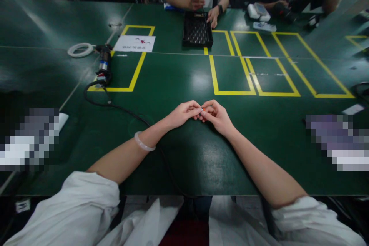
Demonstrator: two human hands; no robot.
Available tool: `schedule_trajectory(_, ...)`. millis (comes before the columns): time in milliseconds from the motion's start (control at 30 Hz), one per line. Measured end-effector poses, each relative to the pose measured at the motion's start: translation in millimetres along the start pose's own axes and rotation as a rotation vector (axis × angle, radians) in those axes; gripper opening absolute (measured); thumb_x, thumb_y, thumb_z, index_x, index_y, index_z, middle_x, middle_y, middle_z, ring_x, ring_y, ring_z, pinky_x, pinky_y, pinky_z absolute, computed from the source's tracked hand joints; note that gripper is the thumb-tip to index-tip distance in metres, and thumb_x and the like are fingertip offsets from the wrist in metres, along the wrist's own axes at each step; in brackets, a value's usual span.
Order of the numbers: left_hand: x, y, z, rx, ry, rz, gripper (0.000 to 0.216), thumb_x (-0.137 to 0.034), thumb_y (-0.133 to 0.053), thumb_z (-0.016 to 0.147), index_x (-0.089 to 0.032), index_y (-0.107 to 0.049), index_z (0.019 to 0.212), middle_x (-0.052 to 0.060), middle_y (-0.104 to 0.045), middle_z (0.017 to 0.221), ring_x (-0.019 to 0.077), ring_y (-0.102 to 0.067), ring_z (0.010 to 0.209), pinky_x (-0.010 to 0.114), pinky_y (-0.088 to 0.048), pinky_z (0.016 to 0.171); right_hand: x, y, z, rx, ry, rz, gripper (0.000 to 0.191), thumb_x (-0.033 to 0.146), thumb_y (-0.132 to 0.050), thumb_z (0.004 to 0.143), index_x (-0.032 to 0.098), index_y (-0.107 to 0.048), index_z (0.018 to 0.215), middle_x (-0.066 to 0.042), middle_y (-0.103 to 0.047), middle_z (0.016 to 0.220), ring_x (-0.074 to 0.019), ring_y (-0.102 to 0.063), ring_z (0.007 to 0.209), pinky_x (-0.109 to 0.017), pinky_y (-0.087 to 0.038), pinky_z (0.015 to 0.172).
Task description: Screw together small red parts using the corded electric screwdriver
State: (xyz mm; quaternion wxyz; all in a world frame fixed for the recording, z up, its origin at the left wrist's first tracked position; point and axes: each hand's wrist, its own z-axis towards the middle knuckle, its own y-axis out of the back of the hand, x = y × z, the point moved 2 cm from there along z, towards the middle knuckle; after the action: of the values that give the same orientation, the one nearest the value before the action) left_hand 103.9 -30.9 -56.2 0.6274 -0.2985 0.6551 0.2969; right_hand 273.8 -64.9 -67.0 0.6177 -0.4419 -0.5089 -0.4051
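Note:
My left hand (184,112) and my right hand (215,114) rest on the green table (178,84), fingertips meeting at the middle. Both are closed in a pinch around a tiny orange and white piece (203,109), too small to name. A pale bangle (143,143) sits on my left wrist. My forearms lie flat on the table, white sleeves rolled up near the front edge.
An electric screwdriver (103,65) with a black cable lies at the left, beside a white tape roll (80,49) and a paper sheet (135,43). Yellow tape boxes mark the table. Across it, a person holds a red tool over a black tray (197,30).

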Motion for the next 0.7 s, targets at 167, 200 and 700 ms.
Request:
schedule_trajectory(167,-1.3,0.4,-0.7,0.003,-0.019,-0.003,0.037,-0.046,-0.059,0.092,-0.01,-0.06,0.095,0.008,-0.067,0.083,0.0141,-0.061,0.075,0.028,-0.049,0.074,0.8,-0.7,-0.4,-0.01,0.009,0.011,0.037,0.045,-0.077,0.08,0.021,-0.054,0.096,0.003,-0.063,0.069,-0.012,-0.064,0.065,-0.025,-0.053,0.06)
schedule_trajectory(200,-1.7,0.6,-0.9,0.003,-0.02,-0.006,0.038,-0.048,-0.058,0.093,-0.01,-0.06,0.095,0.008,-0.066,0.083,0.0143,-0.061,0.075,0.028,-0.049,0.073,1.0,-0.8,-0.4,-0.01,0.009,0.007,0.037,0.045,-0.077,0.08,0.021,-0.054,0.097,0.003,-0.063,0.069,-0.012,-0.064,0.065,-0.025,-0.053,0.06)
schedule_trajectory(700,-4.7,-1.4,-6.9,-0.065,-0.007,0.069,0.029,-0.037,-0.066,0.087,-0.011,-0.057,0.099,0.004,-0.062,0.085,0.0119,-0.06,0.075,0.026,-0.048,0.074,-1.6,-0.7,-0.9,-0.026,0.003,-0.036,0.038,0.049,-0.072,0.083,0.022,-0.054,0.102,0.003,-0.062,0.073,-0.0113,-0.061,0.065,-0.025,-0.052,0.061)
